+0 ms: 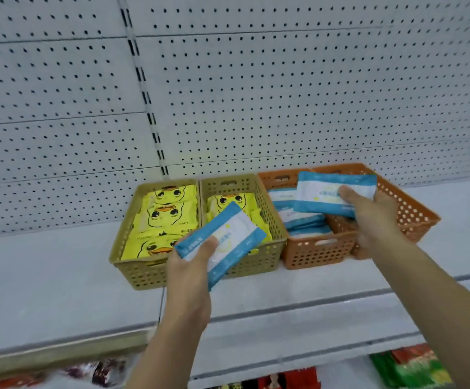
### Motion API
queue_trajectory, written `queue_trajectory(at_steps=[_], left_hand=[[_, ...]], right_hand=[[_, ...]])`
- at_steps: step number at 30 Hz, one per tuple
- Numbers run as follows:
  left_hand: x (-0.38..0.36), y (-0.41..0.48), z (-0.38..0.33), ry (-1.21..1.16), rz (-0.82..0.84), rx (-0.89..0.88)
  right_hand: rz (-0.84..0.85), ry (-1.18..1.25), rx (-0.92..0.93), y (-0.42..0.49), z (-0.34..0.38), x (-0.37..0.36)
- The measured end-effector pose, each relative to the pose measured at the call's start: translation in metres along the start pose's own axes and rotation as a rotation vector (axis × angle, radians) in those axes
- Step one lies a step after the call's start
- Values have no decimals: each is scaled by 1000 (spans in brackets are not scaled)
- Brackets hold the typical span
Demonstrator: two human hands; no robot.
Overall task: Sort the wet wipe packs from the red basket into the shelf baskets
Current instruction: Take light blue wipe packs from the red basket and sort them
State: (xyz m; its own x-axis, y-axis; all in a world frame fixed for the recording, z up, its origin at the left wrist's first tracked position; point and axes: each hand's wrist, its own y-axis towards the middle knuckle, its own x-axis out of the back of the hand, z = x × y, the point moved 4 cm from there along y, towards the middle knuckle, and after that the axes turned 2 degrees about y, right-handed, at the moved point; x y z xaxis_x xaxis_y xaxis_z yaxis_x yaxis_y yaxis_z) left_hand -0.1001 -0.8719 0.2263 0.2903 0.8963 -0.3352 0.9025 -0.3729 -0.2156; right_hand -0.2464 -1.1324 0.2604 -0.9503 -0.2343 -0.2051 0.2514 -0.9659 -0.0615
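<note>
At the bottom edge of the view, blurred red packets [298, 379] and green packets [413, 369] are seen on a lower level. Above them, a pale grey metal shelf [45, 276] is seen, on which four perforated plastic baskets are set in a row, side by side.

Nearest to the camera, a flat blue-and-white wet wipe pack [222, 242] is gripped by the left hand [189, 265]: the thumb is laid on its upper face and the fingers are curled beneath it. This pack is held tilted in front of the two tan baskets, over their front walls.

The left tan basket [141, 273] is filled with overlapping yellow packs printed with a duck face [166, 217]. More yellow duck packs [228, 202] are held in the second tan basket [259, 262], partly hidden by the lifted pack.

Next to these, a pile of blue-and-white packs [298, 217] is held in the first orange basket [318, 254]. A second blue-and-white wet wipe pack [329, 195] is pinched by the right hand [368, 217], thumb on top and fingers underneath, and is held above the meeting walls of this basket and the outer orange basket [407, 211].

Behind everything, the shelf is backed by a white perforated panel [256, 94].
</note>
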Motion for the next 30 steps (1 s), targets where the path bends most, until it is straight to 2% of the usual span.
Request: queue_trajectory(at_steps=[7, 14, 16, 19, 22, 25, 26, 27, 28, 30], left_hand=[[-48, 70, 7, 68, -5, 41], [-57, 103, 15, 92, -41, 54], [-59, 108, 17, 67, -56, 66], [-64, 113, 18, 55, -83, 75], [-73, 116, 19, 64, -97, 79], [-86, 118, 21, 63, -106, 100], [-90, 119, 22, 63, -104, 108], [-96, 120, 22, 61, -95, 111], [-102, 119, 22, 57, -85, 112], [-116, 119, 24, 76, -58, 104]], right_hand=[[99, -278, -6, 112, -19, -58], [151, -446, -135, 179, -73, -105], [147, -578, -130, 189, -86, -111], [167, -963, 28, 189, -95, -114], [179, -1187, 255, 187, -94, -115], [207, -1431, 589, 189, -86, -120], [219, -1376, 719, 187, -79, -121], [261, -1230, 770, 181, -69, -122], [351, -1020, 728, 172, -57, -123], [681, -690, 460, 148, -38, -128]])
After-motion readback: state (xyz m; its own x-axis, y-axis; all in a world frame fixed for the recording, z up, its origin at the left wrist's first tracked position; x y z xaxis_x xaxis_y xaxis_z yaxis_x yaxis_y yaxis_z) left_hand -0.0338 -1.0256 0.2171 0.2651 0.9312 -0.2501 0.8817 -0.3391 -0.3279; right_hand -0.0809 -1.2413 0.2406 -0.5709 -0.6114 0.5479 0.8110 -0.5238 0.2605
